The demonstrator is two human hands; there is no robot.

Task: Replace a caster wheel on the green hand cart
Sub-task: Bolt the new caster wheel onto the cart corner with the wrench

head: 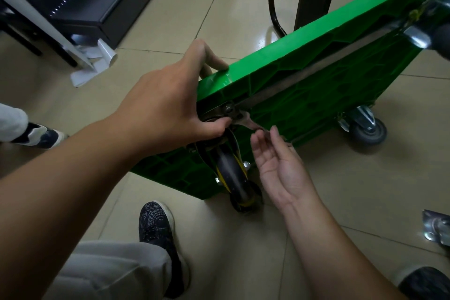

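Note:
The green hand cart stands tilted on its edge, its ribbed underside facing me. My left hand grips its near corner, fingers curled over the top edge and thumb pressed by the caster's mounting plate. A black caster wheel with yellow trim hangs from that corner. A metal wrench sits on a bolt beside the plate. My right hand is below it, palm up, its straight fingertips touching the wrench handle.
A grey caster is mounted at the cart's far lower corner. A loose metal caster lies on the tiled floor at right. My shoes are near the cart; another person's shoe at left. Dark furniture stands behind.

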